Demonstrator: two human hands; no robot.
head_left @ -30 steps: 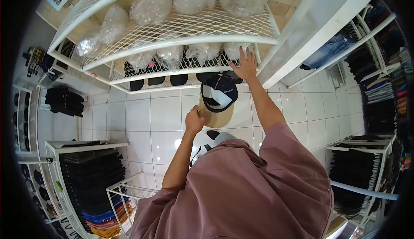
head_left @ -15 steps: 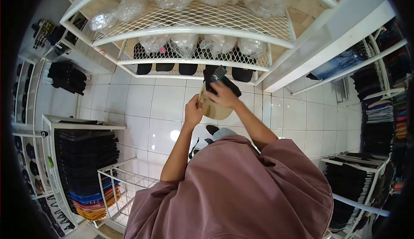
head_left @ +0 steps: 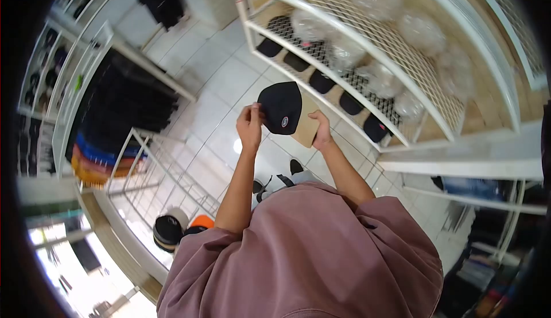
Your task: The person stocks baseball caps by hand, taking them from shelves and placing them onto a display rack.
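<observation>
A cap with a black crown [head_left: 279,108] and a tan brim [head_left: 307,121] is held up in front of my body, a small round patch showing on the crown. My left hand [head_left: 249,124] pinches the crown's left edge. On the other side, my right hand [head_left: 321,128] grips the brim, its thumb lying on top and the other fingers mostly hidden.
A white mesh rack [head_left: 338,80] holds black caps low down and plastic-wrapped bundles higher up. Dark folded clothes [head_left: 123,100] fill a rack at left. Caps [head_left: 169,232] sit beside a white wire basket [head_left: 166,169] at lower left. Jeans [head_left: 470,186] lie at right.
The view has turned, so the mesh rack now stands to the upper right. The cap's black crown now faces up, and my right hand has moved from its dark part to the brim.
</observation>
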